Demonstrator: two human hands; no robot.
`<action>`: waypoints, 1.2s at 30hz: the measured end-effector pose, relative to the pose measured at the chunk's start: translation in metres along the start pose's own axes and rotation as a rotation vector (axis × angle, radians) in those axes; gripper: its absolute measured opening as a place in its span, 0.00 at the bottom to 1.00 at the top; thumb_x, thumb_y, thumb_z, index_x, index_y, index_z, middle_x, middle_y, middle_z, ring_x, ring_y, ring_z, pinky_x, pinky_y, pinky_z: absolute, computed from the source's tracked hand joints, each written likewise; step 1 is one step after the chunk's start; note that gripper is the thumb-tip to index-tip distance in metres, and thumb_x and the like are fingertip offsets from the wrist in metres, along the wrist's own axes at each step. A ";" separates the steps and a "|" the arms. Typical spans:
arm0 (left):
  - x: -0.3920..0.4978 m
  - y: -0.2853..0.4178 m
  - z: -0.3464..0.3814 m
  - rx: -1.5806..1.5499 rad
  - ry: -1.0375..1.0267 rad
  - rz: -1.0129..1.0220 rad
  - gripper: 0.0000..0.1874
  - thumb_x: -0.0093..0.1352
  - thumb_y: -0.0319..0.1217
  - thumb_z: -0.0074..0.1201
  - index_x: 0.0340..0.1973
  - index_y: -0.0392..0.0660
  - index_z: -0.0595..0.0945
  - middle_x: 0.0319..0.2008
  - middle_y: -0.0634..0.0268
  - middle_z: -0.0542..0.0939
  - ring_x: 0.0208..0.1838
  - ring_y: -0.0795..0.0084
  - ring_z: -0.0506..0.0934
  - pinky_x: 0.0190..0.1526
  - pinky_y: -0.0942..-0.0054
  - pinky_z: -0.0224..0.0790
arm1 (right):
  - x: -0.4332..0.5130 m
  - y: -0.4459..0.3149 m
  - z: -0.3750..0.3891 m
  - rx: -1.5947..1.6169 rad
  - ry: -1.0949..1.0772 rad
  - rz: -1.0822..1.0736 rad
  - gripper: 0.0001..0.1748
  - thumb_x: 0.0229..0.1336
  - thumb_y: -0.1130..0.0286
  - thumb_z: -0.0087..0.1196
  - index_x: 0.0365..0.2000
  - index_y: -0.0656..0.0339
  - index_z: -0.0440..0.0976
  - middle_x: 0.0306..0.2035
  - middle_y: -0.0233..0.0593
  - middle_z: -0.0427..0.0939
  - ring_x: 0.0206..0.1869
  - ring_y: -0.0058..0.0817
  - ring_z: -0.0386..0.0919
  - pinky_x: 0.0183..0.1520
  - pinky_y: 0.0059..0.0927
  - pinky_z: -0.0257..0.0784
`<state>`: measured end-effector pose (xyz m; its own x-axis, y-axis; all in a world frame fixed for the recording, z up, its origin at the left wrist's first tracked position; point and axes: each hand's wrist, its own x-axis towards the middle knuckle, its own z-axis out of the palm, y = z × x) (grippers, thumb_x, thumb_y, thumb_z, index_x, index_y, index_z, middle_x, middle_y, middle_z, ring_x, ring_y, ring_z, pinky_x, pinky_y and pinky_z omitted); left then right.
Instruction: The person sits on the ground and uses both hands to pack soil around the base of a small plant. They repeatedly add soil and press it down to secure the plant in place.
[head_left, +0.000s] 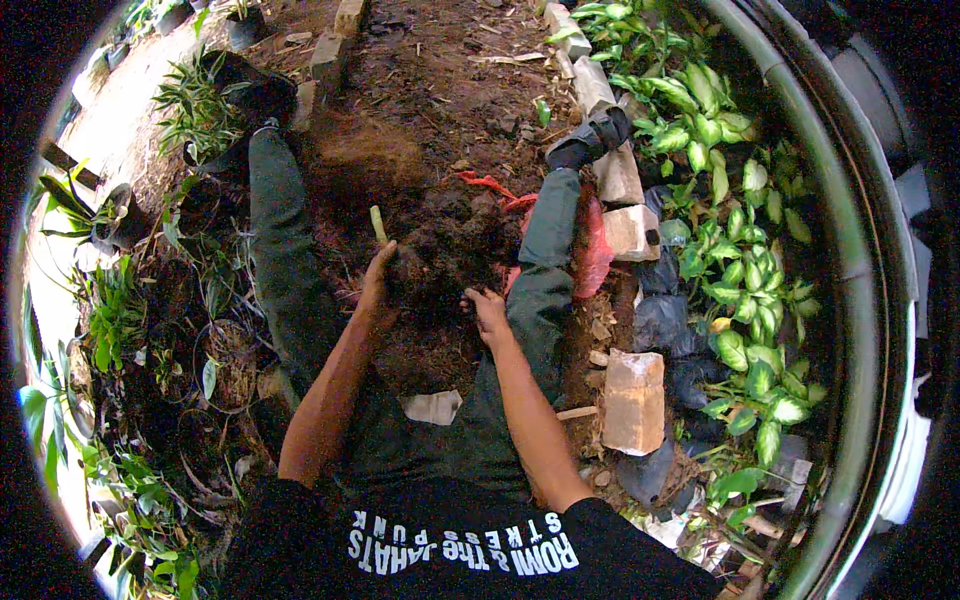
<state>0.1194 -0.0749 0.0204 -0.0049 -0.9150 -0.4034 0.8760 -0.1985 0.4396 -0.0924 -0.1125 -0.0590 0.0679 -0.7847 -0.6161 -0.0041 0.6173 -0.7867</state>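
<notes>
A dark heap of soil (450, 232) lies on the ground between my outstretched legs. My left hand (379, 277) is at the heap's left side, beside a short pale green stem piece (377, 223) that stands tilted just past the fingertips; whether the fingers grip it is unclear. At the heap's near right edge is my right hand (487, 311), its fingers curled in against the dark soil; whether they hold anything cannot be seen. Red plastic sheeting (592, 251) shows under and beside my right leg, with a torn strip reaching to the heap.
Pale blocks (634, 401) line the right side, with black plastic bags (664, 322) and variegated leafy plants (757, 285) beyond. Potted plants (191, 105) and tangled stems lie at left. A pale scrap (433, 407) rests near my lap. A curved pole (847, 225) runs along the far right.
</notes>
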 end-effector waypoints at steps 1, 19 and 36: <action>0.000 0.000 0.001 0.014 0.005 0.002 0.13 0.68 0.44 0.50 0.34 0.48 0.73 0.25 0.67 0.76 0.29 0.70 0.78 0.36 0.69 0.74 | 0.002 0.003 -0.001 0.017 -0.050 0.000 0.09 0.57 0.69 0.53 0.38 0.61 0.72 0.31 0.33 0.77 0.26 0.21 0.75 0.28 0.21 0.70; -0.016 0.003 0.010 0.078 0.086 -0.004 0.15 0.66 0.47 0.50 0.30 0.48 0.75 0.22 0.67 0.77 0.24 0.71 0.77 0.30 0.72 0.73 | -0.002 -0.017 0.008 0.203 -0.156 -0.118 0.10 0.55 0.68 0.58 0.37 0.59 0.74 0.36 0.33 0.78 0.33 0.21 0.77 0.34 0.23 0.72; -0.016 -0.008 0.007 0.329 0.196 -0.084 0.19 0.66 0.51 0.47 0.35 0.48 0.77 0.27 0.65 0.80 0.26 0.71 0.78 0.22 0.72 0.71 | 0.005 0.008 0.002 -0.120 -0.049 -0.101 0.10 0.54 0.76 0.56 0.37 0.69 0.75 0.33 0.39 0.79 0.34 0.24 0.79 0.32 0.24 0.74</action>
<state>0.1092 -0.0613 0.0292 0.0501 -0.8126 -0.5807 0.6750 -0.4010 0.6193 -0.0900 -0.1112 -0.0678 0.1228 -0.8372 -0.5330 -0.1132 0.5217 -0.8456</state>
